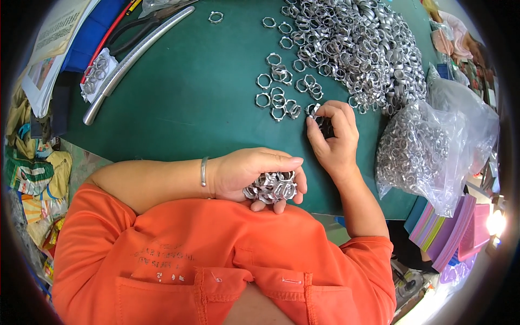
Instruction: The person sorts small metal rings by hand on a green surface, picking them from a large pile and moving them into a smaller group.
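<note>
My left hand (235,172) is cupped close to my orange shirt, its fingers curled round a heap of silver-coloured metal rings (272,187) with faceted outlines. Farther right, on the green table (179,103), my right hand (340,142) is closed in a pinch, with a metal ring (312,110) at its fingertips. Dark gaps inside the curled fingers hide whether more rings sit there. Just beyond that hand lies a small scatter of loose rings (278,100). A large pile of the same rings (368,46) spreads over the far right of the table.
A clear plastic bag full of rings (414,142) stands at the right edge. At far left are a long tapered metal rod (138,59), dark-handled pliers (130,33) and a small white packet with rings (99,75). Coloured sheets (447,233) are stacked at lower right.
</note>
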Motion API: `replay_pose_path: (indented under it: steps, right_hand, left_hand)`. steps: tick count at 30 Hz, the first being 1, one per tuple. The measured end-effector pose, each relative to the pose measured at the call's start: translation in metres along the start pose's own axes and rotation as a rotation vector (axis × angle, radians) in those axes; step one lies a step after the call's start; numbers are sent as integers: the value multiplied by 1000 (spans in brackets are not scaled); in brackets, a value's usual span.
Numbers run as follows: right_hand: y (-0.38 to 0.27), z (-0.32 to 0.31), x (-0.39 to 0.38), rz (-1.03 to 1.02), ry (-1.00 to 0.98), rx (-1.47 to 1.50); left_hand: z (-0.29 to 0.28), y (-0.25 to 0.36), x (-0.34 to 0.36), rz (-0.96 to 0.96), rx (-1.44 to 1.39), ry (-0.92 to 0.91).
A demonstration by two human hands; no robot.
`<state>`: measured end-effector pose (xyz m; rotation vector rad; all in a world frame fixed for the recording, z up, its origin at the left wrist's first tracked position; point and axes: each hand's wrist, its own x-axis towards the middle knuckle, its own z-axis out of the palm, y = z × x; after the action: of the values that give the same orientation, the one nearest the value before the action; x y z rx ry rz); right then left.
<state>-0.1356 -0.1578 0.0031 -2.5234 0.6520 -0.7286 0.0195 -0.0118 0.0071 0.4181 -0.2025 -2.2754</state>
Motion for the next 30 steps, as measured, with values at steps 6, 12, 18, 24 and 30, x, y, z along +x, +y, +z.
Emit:
replay_pose_path:
  steps: [6,12,18,24,30]
  right_hand:
    - [3,-4,-3,45,37,106]
    - [-9,-3,13,-24,-89,-95]
    - [-8,1,15,-28,-97,-164]
    - [8,-1,8,-60,27,-70]
    - [4,5,17,-3,59,-5]
  left_hand:
    - [0,0,1,0,2,3]
    - [0,0,1,-6,-17,12]
    - [0,1,1,-3,-22,16]
    - [-1,-1,1,1,-10,-8]
    - [0,0,1,0,-8,14]
